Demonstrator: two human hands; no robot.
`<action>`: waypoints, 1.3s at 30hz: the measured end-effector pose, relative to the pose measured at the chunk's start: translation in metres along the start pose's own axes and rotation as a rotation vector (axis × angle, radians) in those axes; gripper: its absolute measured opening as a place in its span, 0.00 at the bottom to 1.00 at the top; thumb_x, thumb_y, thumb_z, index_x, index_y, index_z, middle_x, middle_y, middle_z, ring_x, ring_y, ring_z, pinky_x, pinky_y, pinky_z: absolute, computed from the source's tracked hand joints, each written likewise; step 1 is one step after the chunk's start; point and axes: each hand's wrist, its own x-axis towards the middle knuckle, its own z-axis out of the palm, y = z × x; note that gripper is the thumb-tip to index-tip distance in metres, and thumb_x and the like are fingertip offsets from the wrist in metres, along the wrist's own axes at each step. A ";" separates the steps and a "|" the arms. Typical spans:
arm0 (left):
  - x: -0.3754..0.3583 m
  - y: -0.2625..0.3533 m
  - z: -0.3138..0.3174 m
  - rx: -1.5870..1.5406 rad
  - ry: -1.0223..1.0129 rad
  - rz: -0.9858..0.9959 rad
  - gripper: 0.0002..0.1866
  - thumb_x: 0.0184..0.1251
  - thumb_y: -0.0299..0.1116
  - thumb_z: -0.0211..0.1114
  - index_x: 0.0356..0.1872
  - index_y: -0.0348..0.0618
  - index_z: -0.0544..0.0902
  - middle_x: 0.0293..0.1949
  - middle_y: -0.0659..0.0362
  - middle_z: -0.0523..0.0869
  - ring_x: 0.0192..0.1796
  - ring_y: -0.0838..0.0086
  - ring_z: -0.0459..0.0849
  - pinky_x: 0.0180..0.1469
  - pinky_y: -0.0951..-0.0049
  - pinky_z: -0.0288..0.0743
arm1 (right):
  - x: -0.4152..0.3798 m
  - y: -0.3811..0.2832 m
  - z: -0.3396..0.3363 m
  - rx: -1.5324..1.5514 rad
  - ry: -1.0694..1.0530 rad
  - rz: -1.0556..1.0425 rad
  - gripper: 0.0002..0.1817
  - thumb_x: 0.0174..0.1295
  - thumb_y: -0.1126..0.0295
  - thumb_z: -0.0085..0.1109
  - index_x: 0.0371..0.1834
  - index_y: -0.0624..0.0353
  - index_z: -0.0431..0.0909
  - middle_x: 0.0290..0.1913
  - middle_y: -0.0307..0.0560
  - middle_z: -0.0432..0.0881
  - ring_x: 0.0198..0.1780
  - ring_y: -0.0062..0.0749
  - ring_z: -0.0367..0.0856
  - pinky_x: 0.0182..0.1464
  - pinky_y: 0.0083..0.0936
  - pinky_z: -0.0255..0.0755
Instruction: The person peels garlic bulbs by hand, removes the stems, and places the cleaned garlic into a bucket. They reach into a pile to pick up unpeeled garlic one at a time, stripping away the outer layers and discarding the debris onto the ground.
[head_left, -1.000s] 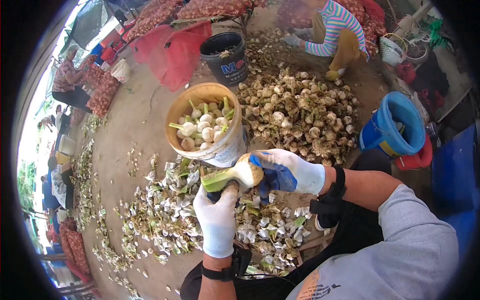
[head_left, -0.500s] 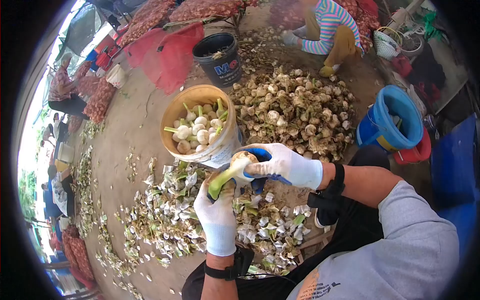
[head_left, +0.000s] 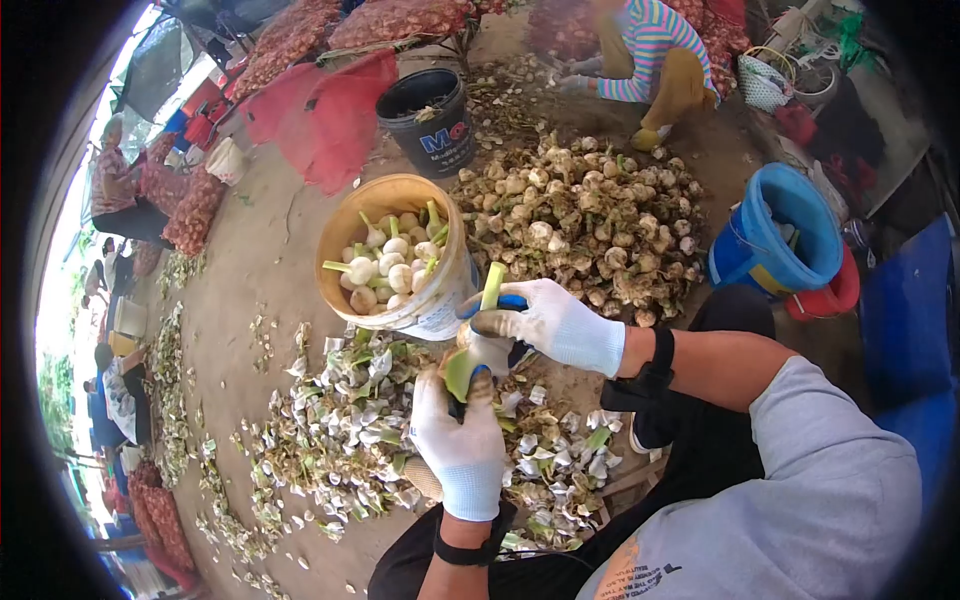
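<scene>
My right hand (head_left: 565, 322), in a white glove with blue on the palm side, is closed round a garlic bulb whose pale green stem (head_left: 492, 287) points up; the fingers hide most of the bulb. Just below it, my left hand (head_left: 455, 430), gloved the same way, pinches a greenish outer garlic leaf (head_left: 458, 375) that is peeled down beside the bulb. Behind the hands, a tan bucket (head_left: 333, 290) holds cleaned white bulbs with short green stems. Stripped garlic skins (head_left: 340, 430) lie in a heap on the ground beneath my hands.
A large pile of unpeeled garlic (head_left: 590, 220) lies ahead. Beyond the bucket stands a black bucket (head_left: 440, 145); a blue bucket (head_left: 790, 235) is at right. A person in a striped top (head_left: 650, 50) crouches behind the pile. Red net sacks (head_left: 195, 210) and other people line the left.
The stem has swung from pointing toward my left hand to pointing up. My left hand has moved slightly right, drawing an outer leaf down from the bulb.
</scene>
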 end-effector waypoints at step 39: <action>0.020 -0.001 -0.035 0.191 0.006 -0.032 0.08 0.61 0.24 0.73 0.40 0.35 0.85 0.31 0.51 0.88 0.32 0.65 0.87 0.39 0.65 0.81 | -0.014 -0.009 -0.007 -0.231 -0.243 -0.605 0.17 0.63 0.62 0.78 0.51 0.57 0.87 0.61 0.56 0.86 0.61 0.44 0.86 0.64 0.37 0.78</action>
